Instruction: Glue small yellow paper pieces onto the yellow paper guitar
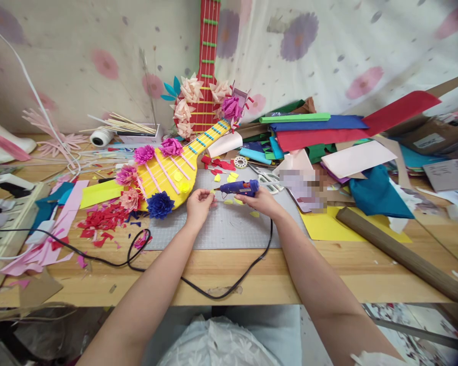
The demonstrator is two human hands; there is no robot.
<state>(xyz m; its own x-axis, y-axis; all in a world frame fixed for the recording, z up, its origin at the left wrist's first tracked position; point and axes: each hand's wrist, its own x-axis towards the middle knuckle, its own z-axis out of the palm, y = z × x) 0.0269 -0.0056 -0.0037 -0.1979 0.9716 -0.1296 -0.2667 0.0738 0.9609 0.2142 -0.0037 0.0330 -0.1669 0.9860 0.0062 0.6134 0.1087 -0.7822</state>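
My right hand (265,202) is wrapped round a blue hot glue gun (239,188), its nozzle pointing left. At the nozzle's tip, my left hand (199,206) pinches a small yellow paper piece (212,192); most of it is hidden by the fingers. Just left of that hand lies a yellow paper lute (164,178) with pink strips, pink and purple paper flowers and a dark blue flower (160,204). Several yellow paper petals (232,176) are scattered around the glue gun on the grey cutting mat (229,234).
A black cord (221,296) loops along the table front from the glue gun. Scissors (269,180) and a tape roll (240,161) lie behind my right hand. A red lute (208,101) leans at the back. Coloured paper (320,137) is piled right; a power strip (15,223) stands left.
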